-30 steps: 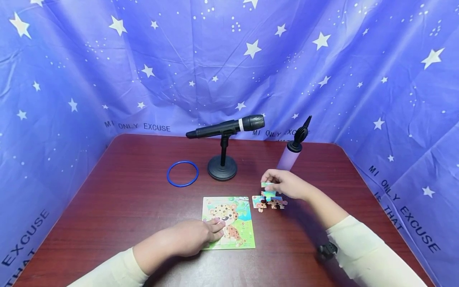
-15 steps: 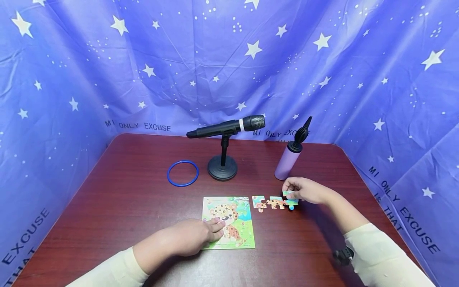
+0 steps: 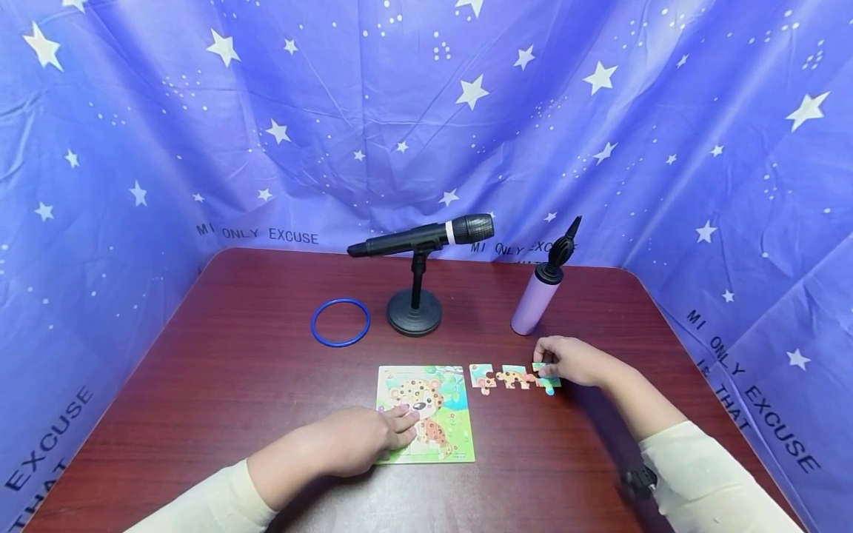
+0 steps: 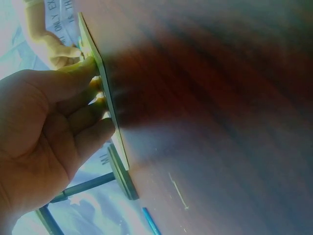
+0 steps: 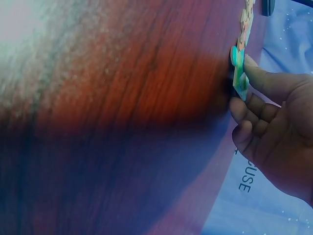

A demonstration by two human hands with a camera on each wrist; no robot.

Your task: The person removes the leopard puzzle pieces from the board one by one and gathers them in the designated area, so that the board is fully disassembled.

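A square jigsaw puzzle board with a spotted cartoon leopard lies flat on the table. My left hand rests its fingertips on the board's left part; the left wrist view has thumb and fingers touching its face. To the right of the board, my right hand pinches a green and blue puzzle piece between thumb and fingers, low at the tabletop. Just left of that piece lie a spotted puzzle piece and another piece with blue and orange print, in a row.
A black microphone sits on a round-based stand behind the board. A blue ring lies to its left. Behind my right hand stands a purple hand pump with a black nozzle. Starry blue cloth surrounds the table.
My right hand has moved right and down with the green and blue piece, from above the other pieces to the right end of their row. The left hand has stayed on the board.
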